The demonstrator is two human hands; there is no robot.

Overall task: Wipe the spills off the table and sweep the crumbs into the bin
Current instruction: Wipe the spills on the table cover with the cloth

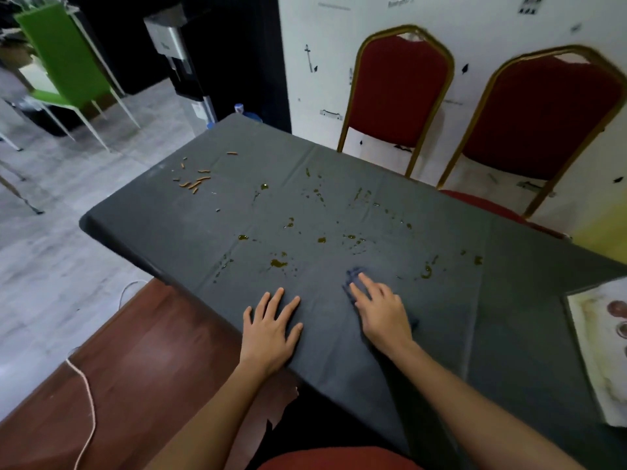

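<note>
A table with a dark grey cloth point(176, 225) lies before me. Yellow-brown spills point(279, 263) dot its middle and right part. Orange stick-shaped crumbs point(195, 183) are scattered near the far left corner. My left hand point(271, 329) rests flat on the cloth near the front edge, fingers spread, holding nothing. My right hand point(381, 315) presses flat on a dark blue rag point(353, 276), which shows past the fingertips and beside the palm. The nearest spill is just left of and beyond the rag. No bin is in view.
Two red chairs with gold frames point(402, 89) point(546, 117) stand behind the table against a white wall. A printed placemat point(597, 351) lies at the right edge. A green chair point(68, 66) and a water dispenser point(176, 49) stand far left. A white cord point(86, 398) crosses the brown floor.
</note>
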